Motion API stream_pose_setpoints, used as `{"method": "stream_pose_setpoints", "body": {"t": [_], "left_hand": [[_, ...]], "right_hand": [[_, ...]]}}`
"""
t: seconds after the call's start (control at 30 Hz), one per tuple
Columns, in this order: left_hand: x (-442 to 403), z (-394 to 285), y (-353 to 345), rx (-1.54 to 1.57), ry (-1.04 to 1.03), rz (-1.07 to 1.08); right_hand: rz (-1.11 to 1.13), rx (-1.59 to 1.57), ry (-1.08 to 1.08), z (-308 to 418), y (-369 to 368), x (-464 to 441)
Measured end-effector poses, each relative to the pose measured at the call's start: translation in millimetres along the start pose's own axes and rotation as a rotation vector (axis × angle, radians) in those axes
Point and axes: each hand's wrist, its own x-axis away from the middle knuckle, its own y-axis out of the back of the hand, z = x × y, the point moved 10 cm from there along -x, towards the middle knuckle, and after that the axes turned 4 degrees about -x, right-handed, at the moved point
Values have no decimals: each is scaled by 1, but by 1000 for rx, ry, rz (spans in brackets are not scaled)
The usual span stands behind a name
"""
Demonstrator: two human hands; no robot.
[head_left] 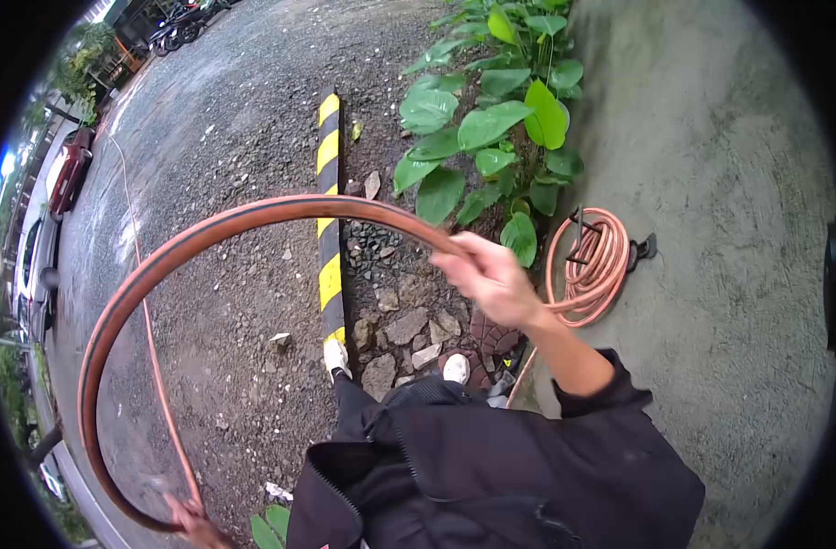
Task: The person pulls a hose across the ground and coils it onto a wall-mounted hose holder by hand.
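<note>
An orange garden hose [262, 212] with a dark stripe arcs in a wide loop in front of me. My right hand [491, 279] is closed around its upper right end, close to the leafy plants. At the lower left, my left hand [194, 526], somewhat blurred, grips the same hose where the loop comes round. From beside that hand a length of hose runs away over the gravel to the far upper left. More hose hangs in a coil [605, 274] on a dark wall bracket [580, 236], right of my right hand.
A yellow and black striped parking curb [329, 229] lies on the gravel ahead of my feet. Loose stones [407, 325] and green plants [491, 123] line the concrete wall [711, 229]. Parked cars [70, 171] stand at far left, motorcycles [180, 26] at the top.
</note>
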Motion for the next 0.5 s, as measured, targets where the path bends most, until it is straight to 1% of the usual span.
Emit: {"method": "stream_pose_setpoints", "body": {"t": [0.03,0.07,0.13,0.17,0.2,0.27,0.3,0.33,0.4,0.43,0.47,0.5], "left_hand": [[15,-7,15,-40,13,-51],[29,-34,13,-56,-5,-42],[58,-104,13,-393,-45,-116],[67,-122,11,-561,-59,-158],[62,-124,7,-563,-65,-154],[29,-113,-4,-792,-33,-66],[-3,-69,-4,-315,63,-64],[-32,-46,-14,-295,1,1],[-66,-19,-49,-332,38,86],[-86,-13,-62,-578,-78,83],[-100,-4,-76,-574,-83,106],[-113,-2,-86,-612,-144,104]], "right_hand": [[-12,34,35,-7,-3,-11],[8,-25,-38,-28,-7,-19],[44,-28,-63,-49,-19,-27],[49,-100,-155,-63,-22,-23],[50,-174,-248,-77,-27,-15],[32,26,-224,-120,-20,1],[-2,87,-217,-129,-11,14],[-37,151,-209,-135,1,29],[-9,363,-245,-158,34,63],[103,507,-161,-157,47,76],[221,651,-81,-155,63,90],[18,913,159,-125,99,98]]}}
